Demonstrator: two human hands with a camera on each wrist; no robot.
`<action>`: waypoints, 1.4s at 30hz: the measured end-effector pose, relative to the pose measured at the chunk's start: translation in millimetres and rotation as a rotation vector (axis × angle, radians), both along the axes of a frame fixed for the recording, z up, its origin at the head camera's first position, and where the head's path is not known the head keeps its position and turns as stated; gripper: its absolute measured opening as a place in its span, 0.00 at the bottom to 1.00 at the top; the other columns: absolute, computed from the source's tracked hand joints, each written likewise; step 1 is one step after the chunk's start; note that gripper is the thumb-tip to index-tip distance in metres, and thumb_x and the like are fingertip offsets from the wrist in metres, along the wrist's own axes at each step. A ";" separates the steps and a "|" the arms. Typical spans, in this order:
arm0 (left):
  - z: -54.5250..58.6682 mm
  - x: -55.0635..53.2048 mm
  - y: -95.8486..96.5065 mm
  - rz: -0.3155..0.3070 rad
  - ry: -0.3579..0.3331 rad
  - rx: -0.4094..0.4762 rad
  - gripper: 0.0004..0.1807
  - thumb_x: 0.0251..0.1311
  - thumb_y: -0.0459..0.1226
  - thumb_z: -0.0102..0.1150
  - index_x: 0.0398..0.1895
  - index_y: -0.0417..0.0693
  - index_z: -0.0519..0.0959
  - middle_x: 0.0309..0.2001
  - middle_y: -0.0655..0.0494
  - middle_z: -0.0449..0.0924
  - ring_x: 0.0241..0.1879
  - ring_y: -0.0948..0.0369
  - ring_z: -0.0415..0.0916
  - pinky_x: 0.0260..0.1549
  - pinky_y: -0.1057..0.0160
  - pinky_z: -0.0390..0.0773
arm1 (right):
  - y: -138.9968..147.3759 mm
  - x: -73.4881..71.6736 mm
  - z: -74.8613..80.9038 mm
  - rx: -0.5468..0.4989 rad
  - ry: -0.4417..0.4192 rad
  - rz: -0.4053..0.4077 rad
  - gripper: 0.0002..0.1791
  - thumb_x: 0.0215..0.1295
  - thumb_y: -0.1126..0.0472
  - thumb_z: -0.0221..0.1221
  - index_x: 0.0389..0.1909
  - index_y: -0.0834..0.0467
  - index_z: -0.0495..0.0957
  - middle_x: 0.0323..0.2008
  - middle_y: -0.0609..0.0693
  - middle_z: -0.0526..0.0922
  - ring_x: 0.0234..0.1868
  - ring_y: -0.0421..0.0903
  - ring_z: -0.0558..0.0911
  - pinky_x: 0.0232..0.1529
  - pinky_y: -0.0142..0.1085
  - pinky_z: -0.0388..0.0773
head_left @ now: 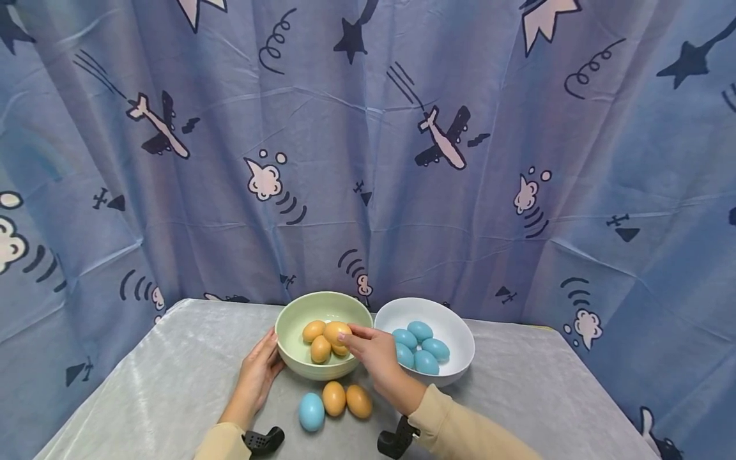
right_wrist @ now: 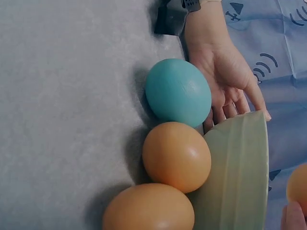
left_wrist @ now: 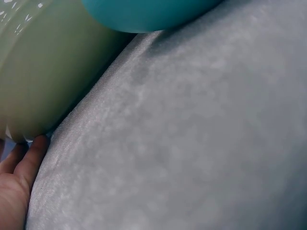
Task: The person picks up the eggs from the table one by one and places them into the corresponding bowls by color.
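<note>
A pale green bowl stands at the back of the table with several orange eggs inside. Against the bowl's left side rests my left hand, its fingers along the outer wall and the thumb up near the rim. My right hand reaches over the bowl's right rim and pinches an orange egg between thumb and fingers, above the other eggs. In front of the bowl, a blue egg and two orange eggs lie in a row on the table.
To the right of the green bowl, close beside it, a white bowl holds several blue eggs; my right hand partly covers its left side. A grey cloth covers the table. Behind it hangs a blue patterned curtain.
</note>
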State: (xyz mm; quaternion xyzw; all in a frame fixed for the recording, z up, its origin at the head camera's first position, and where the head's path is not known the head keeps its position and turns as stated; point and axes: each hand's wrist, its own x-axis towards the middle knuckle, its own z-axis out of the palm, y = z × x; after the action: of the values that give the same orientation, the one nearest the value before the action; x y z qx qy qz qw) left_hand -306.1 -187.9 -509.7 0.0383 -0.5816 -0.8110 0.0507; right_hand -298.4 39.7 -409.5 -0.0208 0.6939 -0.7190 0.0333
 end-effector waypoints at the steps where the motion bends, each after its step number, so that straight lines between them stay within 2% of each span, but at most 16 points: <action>1: 0.2 0.0 0.2 -0.002 -0.001 -0.003 0.36 0.77 0.49 0.44 0.79 0.43 0.49 0.79 0.47 0.49 0.77 0.51 0.51 0.57 0.68 0.76 | -1.6 -0.5 -0.2 0.002 0.003 0.000 0.24 0.59 0.64 0.68 0.55 0.72 0.79 0.50 0.60 0.86 0.43 0.37 0.85 0.50 0.33 0.84; 6: 1.9 -0.2 1.2 -0.002 0.002 0.002 0.36 0.76 0.50 0.44 0.79 0.43 0.50 0.79 0.46 0.49 0.77 0.51 0.51 0.55 0.70 0.76 | -10.7 -5.1 -1.8 0.040 0.012 -0.003 0.24 0.59 0.62 0.69 0.55 0.69 0.80 0.53 0.62 0.84 0.48 0.41 0.85 0.53 0.37 0.83; 13: -0.7 -0.5 -1.3 -0.005 0.009 0.000 0.36 0.77 0.49 0.43 0.79 0.43 0.49 0.79 0.46 0.48 0.77 0.50 0.50 0.56 0.70 0.77 | -29.3 -13.9 -5.2 0.049 0.028 -0.013 0.22 0.55 0.62 0.70 0.51 0.68 0.83 0.48 0.59 0.87 0.42 0.39 0.85 0.49 0.35 0.84; 25: -3.3 1.1 -4.3 -0.002 0.034 -0.016 0.38 0.76 0.52 0.44 0.79 0.41 0.48 0.79 0.44 0.47 0.75 0.55 0.53 0.52 0.73 0.78 | -55.5 -26.5 -14.3 0.159 0.092 -0.007 0.19 0.53 0.62 0.72 0.46 0.65 0.86 0.42 0.57 0.89 0.35 0.38 0.81 0.38 0.29 0.82; 31: -0.7 0.2 -2.9 0.002 -0.005 -0.016 0.38 0.75 0.53 0.45 0.79 0.44 0.50 0.79 0.47 0.49 0.76 0.54 0.52 0.58 0.68 0.76 | -62.3 -29.3 -14.3 0.200 0.105 -0.019 0.18 0.51 0.63 0.72 0.44 0.66 0.87 0.41 0.58 0.90 0.40 0.41 0.85 0.45 0.35 0.84; 37: 0.1 0.6 -1.4 -0.013 -0.013 -0.021 0.37 0.76 0.52 0.43 0.79 0.45 0.50 0.79 0.48 0.50 0.76 0.55 0.52 0.56 0.71 0.76 | -64.4 -31.0 -16.7 0.262 0.134 -0.036 0.18 0.51 0.64 0.73 0.43 0.66 0.87 0.40 0.58 0.90 0.40 0.42 0.86 0.43 0.35 0.85; 39: 0.3 0.9 -0.9 -0.014 -0.013 -0.022 0.37 0.76 0.52 0.43 0.79 0.45 0.50 0.79 0.48 0.50 0.74 0.60 0.56 0.55 0.71 0.76 | -65.0 -31.2 -18.3 0.285 0.145 -0.036 0.17 0.50 0.64 0.74 0.42 0.66 0.87 0.39 0.58 0.90 0.40 0.43 0.86 0.43 0.34 0.85; 42: 1.4 1.2 -0.4 -0.009 -0.023 -0.017 0.37 0.76 0.53 0.44 0.79 0.46 0.51 0.79 0.50 0.50 0.68 0.72 0.64 0.54 0.72 0.76 | -66.2 -31.0 -19.6 0.318 0.168 -0.039 0.17 0.50 0.64 0.74 0.41 0.66 0.87 0.39 0.58 0.90 0.41 0.44 0.86 0.43 0.35 0.85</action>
State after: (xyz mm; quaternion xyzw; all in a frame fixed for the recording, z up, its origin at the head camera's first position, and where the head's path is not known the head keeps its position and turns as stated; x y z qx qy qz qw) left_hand -304.8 -188.3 -508.3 0.0446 -0.5892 -0.8057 0.0409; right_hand -329.4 -26.6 -429.1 -0.0617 0.7995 -0.5964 -0.0359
